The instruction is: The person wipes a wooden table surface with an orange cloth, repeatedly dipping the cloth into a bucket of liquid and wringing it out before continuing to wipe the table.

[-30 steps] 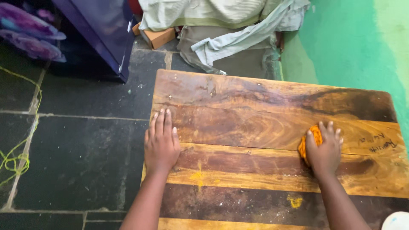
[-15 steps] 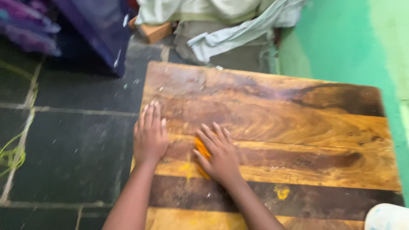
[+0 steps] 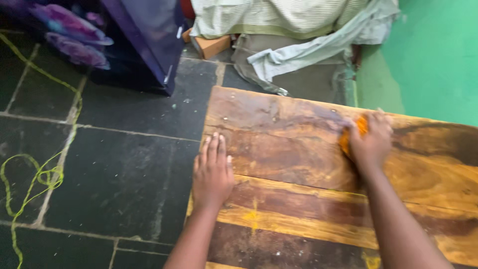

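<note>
Two hands rest on the wooden worktop (image 3: 298, 149). The left hand (image 3: 213, 172) lies flat at the worktop's left edge, fingers together and extended, in the same place as half a second ago. The right hand (image 3: 371, 139) is curled around an orange pad (image 3: 351, 134), pressing it against the worktop near its far edge; half a second ago this hand and the pad were just beside the left hand. A yellow smear (image 3: 254, 215) marks the worktop nearer than the left hand.
</note>
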